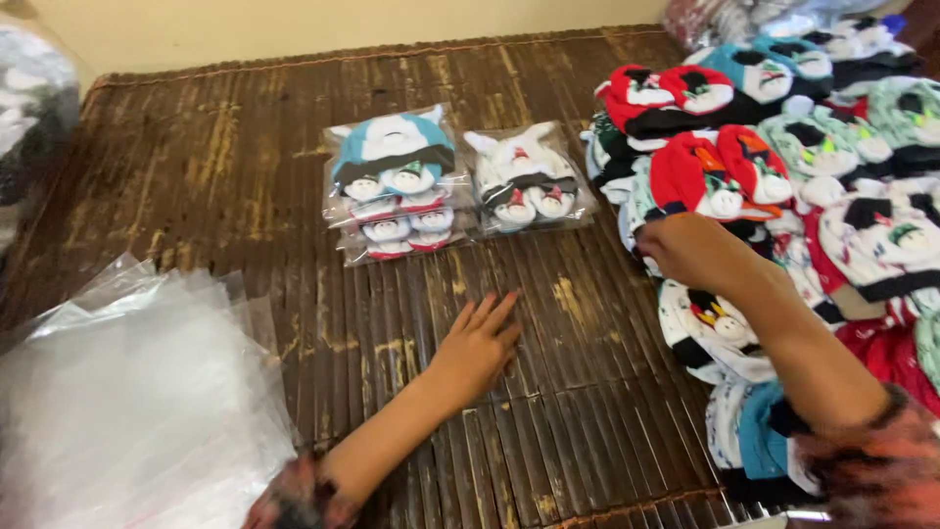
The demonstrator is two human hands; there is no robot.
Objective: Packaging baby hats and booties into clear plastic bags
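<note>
Left hand (477, 343) spread flat on bamboo mat (245, 176); right hand (690, 250) grips hats (783, 186)

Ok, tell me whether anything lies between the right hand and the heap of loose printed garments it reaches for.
Nothing visible does. The right hand already rests on the left edge of the heap of loose garments, beside a red piece. The left hand lies flat on the bare slatted mat, apart from the heap.
</note>
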